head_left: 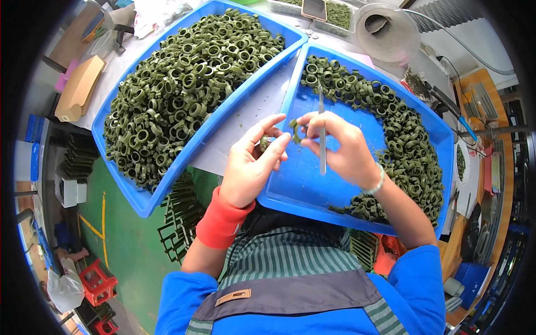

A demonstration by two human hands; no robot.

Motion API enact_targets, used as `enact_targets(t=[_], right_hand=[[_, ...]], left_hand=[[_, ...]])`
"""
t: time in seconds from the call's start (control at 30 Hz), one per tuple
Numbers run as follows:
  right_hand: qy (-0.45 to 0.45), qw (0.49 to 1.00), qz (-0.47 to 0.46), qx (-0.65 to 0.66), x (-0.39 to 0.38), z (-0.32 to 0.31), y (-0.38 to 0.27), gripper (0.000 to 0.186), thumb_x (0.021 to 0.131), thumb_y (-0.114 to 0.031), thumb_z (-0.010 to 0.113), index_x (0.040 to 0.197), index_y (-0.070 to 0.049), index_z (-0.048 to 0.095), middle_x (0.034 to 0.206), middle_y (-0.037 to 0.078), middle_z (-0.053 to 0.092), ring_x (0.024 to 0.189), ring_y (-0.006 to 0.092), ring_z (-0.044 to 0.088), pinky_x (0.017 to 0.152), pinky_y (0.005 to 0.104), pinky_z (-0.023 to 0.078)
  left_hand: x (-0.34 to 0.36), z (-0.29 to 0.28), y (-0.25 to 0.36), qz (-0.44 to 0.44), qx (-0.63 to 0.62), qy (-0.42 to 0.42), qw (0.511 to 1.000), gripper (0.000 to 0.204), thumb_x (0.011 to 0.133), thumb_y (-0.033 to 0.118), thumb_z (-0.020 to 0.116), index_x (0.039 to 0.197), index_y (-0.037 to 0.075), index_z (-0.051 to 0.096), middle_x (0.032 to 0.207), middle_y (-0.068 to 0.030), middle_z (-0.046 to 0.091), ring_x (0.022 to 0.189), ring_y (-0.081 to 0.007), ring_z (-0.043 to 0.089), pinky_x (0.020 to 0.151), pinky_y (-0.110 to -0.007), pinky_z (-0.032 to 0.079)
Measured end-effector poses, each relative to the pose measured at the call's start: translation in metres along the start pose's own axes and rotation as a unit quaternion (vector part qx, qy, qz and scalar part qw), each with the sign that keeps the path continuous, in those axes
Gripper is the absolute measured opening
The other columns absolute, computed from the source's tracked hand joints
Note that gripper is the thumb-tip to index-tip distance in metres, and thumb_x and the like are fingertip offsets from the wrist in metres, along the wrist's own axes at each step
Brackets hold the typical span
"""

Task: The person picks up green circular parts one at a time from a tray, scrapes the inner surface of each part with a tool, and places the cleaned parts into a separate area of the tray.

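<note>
My left hand (251, 162), a red band at its wrist, is closed round a small olive-green part (264, 143), mostly hidden by the fingers. Close to its right, my right hand (340, 148) grips a long, thin flat metal tool (322, 162) held upright, with another olive-green ring piece (297, 132) at its fingertips. Both hands are over the front left part of a blue tray (287, 187), which has similar ring pieces (410, 151) heaped along its back, right and front edges.
A second blue tray (142, 204), piled with green rings, sits left on the light table (223, 142). Behind are a funnel-like duct (393, 44) and clear containers (338, 19). A cardboard box (78, 95) lies at far left; red stools (97, 282) stand on the green floor (128, 262).
</note>
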State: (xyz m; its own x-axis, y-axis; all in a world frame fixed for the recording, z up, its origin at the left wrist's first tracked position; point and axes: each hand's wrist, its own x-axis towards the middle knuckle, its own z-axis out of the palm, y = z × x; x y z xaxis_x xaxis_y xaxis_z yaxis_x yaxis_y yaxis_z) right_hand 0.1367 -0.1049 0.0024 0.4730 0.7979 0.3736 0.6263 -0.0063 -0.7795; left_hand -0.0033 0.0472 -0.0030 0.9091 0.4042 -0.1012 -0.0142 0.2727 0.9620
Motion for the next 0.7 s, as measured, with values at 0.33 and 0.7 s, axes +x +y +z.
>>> enact_targets(t=[0.33, 0.7], right_hand=[[0.044, 0.937, 0.187, 0.293, -0.032, -0.004, -0.023, 0.015, 0.093, -0.001, 0.066, 0.108, 0.001, 0.063, 0.108, 0.005, 0.065, 0.095, 0.0130, 0.066, 0.084, 0.0258, 0.054], [0.082, 0.928, 0.223, 0.287, -0.034, -0.016, -0.018, 0.029, 0.105, -0.016, 0.049, 0.123, 0.003, 0.061, 0.104, 0.012, 0.070, 0.092, 0.0138, 0.066, 0.082, 0.0283, 0.055]], left_hand=[[0.001, 0.017, -0.007, 0.010, 0.003, -0.041, 0.999, 0.020, 0.095, 0.009, 0.066, 0.112, -0.002, 0.066, 0.092, -0.0056, 0.069, 0.077, -0.0090, 0.064, 0.067, -0.023, 0.053], [0.001, 0.016, -0.007, -0.055, -0.062, -0.020, 0.996, 0.021, 0.094, 0.007, 0.066, 0.114, -0.002, 0.065, 0.092, -0.0062, 0.068, 0.076, -0.0095, 0.064, 0.067, -0.022, 0.052]])
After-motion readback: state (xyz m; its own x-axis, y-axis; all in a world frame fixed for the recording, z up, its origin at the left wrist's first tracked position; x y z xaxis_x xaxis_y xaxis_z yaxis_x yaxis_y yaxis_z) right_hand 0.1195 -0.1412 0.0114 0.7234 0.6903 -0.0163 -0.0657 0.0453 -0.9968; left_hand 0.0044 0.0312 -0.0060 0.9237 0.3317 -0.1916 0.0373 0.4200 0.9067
